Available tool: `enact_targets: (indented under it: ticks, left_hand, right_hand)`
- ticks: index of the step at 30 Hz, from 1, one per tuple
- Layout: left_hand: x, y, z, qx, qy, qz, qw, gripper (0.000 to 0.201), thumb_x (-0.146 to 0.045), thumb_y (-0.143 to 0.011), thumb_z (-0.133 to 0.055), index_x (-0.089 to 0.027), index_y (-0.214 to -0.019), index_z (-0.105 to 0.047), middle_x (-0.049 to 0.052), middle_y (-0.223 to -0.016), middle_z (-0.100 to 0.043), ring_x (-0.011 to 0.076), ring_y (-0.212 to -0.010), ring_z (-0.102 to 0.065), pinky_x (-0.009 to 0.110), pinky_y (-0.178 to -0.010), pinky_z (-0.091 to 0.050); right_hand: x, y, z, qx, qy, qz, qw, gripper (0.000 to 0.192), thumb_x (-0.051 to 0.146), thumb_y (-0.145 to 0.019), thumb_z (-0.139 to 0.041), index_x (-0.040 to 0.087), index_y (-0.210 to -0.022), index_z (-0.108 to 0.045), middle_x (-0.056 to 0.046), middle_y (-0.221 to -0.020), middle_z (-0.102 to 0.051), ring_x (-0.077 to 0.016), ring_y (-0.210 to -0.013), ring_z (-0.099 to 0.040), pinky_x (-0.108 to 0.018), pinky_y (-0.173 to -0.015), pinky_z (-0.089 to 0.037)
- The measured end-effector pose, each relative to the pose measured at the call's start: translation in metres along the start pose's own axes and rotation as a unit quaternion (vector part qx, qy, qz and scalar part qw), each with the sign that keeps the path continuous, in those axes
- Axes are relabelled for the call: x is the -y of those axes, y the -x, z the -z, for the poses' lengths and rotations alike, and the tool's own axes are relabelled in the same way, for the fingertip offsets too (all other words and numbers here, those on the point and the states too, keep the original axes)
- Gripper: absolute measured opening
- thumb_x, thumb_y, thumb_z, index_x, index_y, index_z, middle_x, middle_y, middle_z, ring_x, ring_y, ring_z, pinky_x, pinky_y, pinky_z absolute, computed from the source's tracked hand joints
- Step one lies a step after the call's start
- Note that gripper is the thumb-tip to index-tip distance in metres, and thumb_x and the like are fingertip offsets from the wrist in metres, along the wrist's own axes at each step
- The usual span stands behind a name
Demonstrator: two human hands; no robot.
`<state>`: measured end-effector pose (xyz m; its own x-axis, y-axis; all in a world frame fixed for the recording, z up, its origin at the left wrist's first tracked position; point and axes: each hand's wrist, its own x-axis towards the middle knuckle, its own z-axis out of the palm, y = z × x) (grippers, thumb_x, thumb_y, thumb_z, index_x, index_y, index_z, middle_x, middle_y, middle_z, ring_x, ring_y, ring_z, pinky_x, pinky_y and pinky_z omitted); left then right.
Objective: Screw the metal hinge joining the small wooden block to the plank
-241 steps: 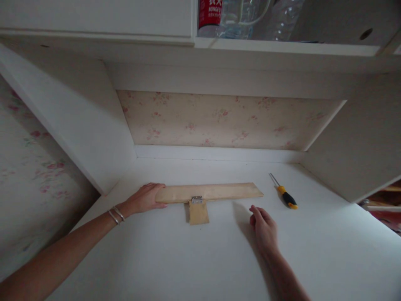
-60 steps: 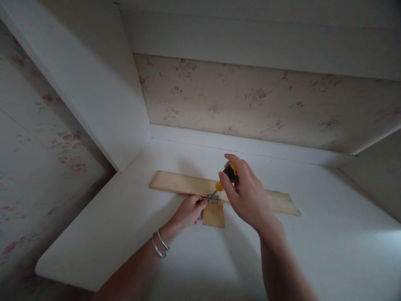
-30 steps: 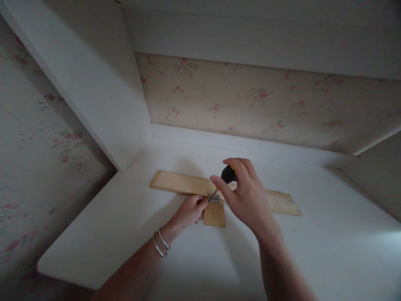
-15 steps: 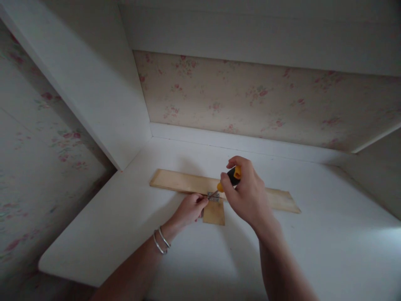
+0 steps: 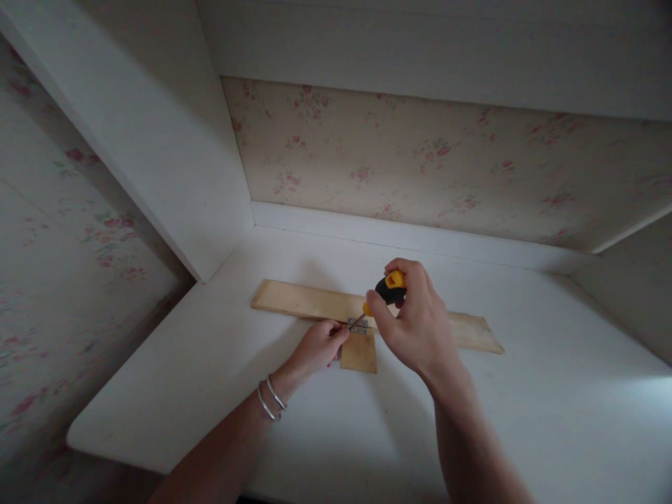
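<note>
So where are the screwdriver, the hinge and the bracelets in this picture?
screwdriver [image 5: 391, 287]: head view, on the yellow and black handle in the right hand.
hinge [image 5: 360, 325]: head view, on the metal plate joining the two wood pieces.
bracelets [image 5: 270, 399]: head view, on the silver bands at the left wrist.

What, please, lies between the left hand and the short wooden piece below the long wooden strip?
Nothing: in the head view the left hand touches the short wooden piece directly, just below the small metal hinge.

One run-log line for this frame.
right hand: grips screwdriver | tip: on hinge | left hand: beside hinge, on wooden pieces
</note>
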<state>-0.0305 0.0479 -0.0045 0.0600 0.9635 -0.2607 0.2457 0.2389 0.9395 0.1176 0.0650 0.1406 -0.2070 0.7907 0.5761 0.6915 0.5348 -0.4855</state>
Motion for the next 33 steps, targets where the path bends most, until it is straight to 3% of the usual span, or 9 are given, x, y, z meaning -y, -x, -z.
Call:
enact_targets:
  ticks: [4, 6, 9, 15, 17, 20, 26, 31, 33]
  left_hand:
    - [0.0027, -0.0016, -0.0002, 0.002, 0.004, 0.001, 1.0, 0.029, -0.041, -0.086, -0.049, -0.014, -0.082, -0.059, -0.005, -0.047, -0.047, 0.0085, -0.035, -0.04, 0.019, -0.032, -0.026]
    - [0.0029, -0.0017, 0.0001, 0.006, 0.009, 0.001, 1.0, 0.029, -0.041, -0.086, -0.049, -0.014, -0.084, -0.059, -0.005, -0.048, -0.048, 0.0084, -0.035, -0.039, 0.019, -0.032, -0.026]
    - [0.0018, -0.0011, 0.0005, 0.006, 0.008, 0.0, 1.0, 0.03, -0.042, -0.085, -0.049, -0.014, -0.082, -0.059, -0.005, -0.049, -0.048, 0.0085, -0.036, -0.039, 0.019, -0.032, -0.026]
    - [-0.0003, -0.0005, 0.0005, 0.004, 0.0, 0.004, 1.0, 0.03, -0.042, -0.084, -0.049, -0.013, -0.082, -0.06, -0.005, -0.049, -0.048, 0.0086, -0.036, -0.039, 0.019, -0.033, -0.026]
    - [-0.0004, -0.0007, 0.0005, 0.006, 0.0, 0.004, 1.0, 0.03, -0.041, -0.084, -0.049, -0.013, -0.082, -0.06, -0.005, -0.049, -0.048, 0.0088, -0.036, -0.04, 0.02, -0.034, -0.026]
    - [-0.0006, -0.0009, 0.0004, 0.005, 0.004, 0.008, 1.0, 0.031, -0.042, -0.084, -0.05, -0.013, -0.08, -0.06, -0.004, -0.049, -0.048, 0.0088, -0.037, -0.04, 0.02, -0.034, -0.027]
    - [0.0007, -0.0012, 0.0002, 0.002, 0.001, 0.003, 1.0, 0.031, -0.041, -0.085, -0.049, -0.013, -0.081, -0.061, -0.004, -0.048, -0.048, 0.008, -0.035, -0.039, 0.019, -0.034, -0.024]
    - [-0.0002, -0.0007, 0.0004, -0.005, 0.002, 0.002, 1.0, 0.028, -0.038, -0.084, -0.05, -0.013, -0.079, -0.061, -0.004, -0.048, -0.048, 0.0081, -0.036, -0.039, 0.018, -0.033, -0.024]
    - [-0.0008, -0.0009, 0.0003, -0.004, 0.003, 0.003, 1.0, 0.028, -0.038, -0.084, -0.049, -0.014, -0.077, -0.061, -0.004, -0.047, -0.048, 0.0084, -0.035, -0.039, 0.018, -0.032, -0.024]
  right_hand:
    - [-0.0006, -0.0009, -0.0012, -0.04, 0.026, -0.022, 0.999, 0.021, 0.036, -0.08, -0.058, 0.023, -0.091, -0.046, -0.001, -0.08, -0.055, -0.0187, -0.067, -0.052, -0.032, -0.06, -0.04]
    - [-0.0008, -0.001, -0.0001, -0.024, 0.011, -0.014, 1.0, 0.018, 0.028, -0.08, -0.056, 0.023, -0.095, -0.046, -0.002, -0.086, -0.056, -0.0183, -0.069, -0.053, -0.032, -0.061, -0.041]
    - [-0.0006, -0.0007, 0.0011, 0.001, -0.019, 0.01, 1.0, 0.029, 0.021, -0.077, -0.053, 0.023, -0.105, -0.044, -0.005, -0.099, -0.055, -0.0185, -0.073, -0.054, -0.033, -0.064, -0.043]
    - [-0.0003, -0.0005, -0.0007, -0.049, 0.023, -0.007, 0.998, 0.018, 0.034, -0.081, -0.057, 0.023, -0.091, -0.046, -0.002, -0.082, -0.054, -0.0184, -0.066, -0.051, -0.032, -0.058, -0.039]
    - [0.0002, 0.0001, 0.0002, -0.032, 0.018, -0.001, 0.999, 0.017, 0.027, -0.081, -0.054, 0.023, -0.095, -0.046, -0.003, -0.089, -0.055, -0.0181, -0.068, -0.051, -0.032, -0.059, -0.04]
    - [0.0009, 0.0005, 0.0014, 0.007, -0.01, 0.016, 1.0, 0.03, 0.02, -0.077, -0.053, 0.023, -0.106, -0.044, -0.005, -0.101, -0.054, -0.0194, -0.075, -0.053, -0.033, -0.064, -0.043]
    - [0.0003, -0.0011, -0.0005, -0.054, 0.016, -0.013, 0.998, 0.018, 0.034, -0.081, -0.057, 0.024, -0.091, -0.046, -0.002, -0.082, -0.054, -0.0196, -0.07, -0.053, -0.032, -0.06, -0.041]
    - [0.0031, -0.001, 0.0022, -0.014, -0.016, 0.003, 1.0, 0.032, 0.022, -0.075, -0.053, 0.023, -0.106, -0.044, -0.006, -0.105, -0.052, -0.0188, -0.074, -0.054, -0.033, -0.061, -0.042]
    - [0.0036, -0.0011, 0.0023, -0.018, -0.011, 0.005, 1.0, 0.027, 0.025, -0.077, -0.055, 0.023, -0.102, -0.046, -0.005, -0.098, -0.053, -0.0195, -0.074, -0.053, -0.033, -0.061, -0.043]
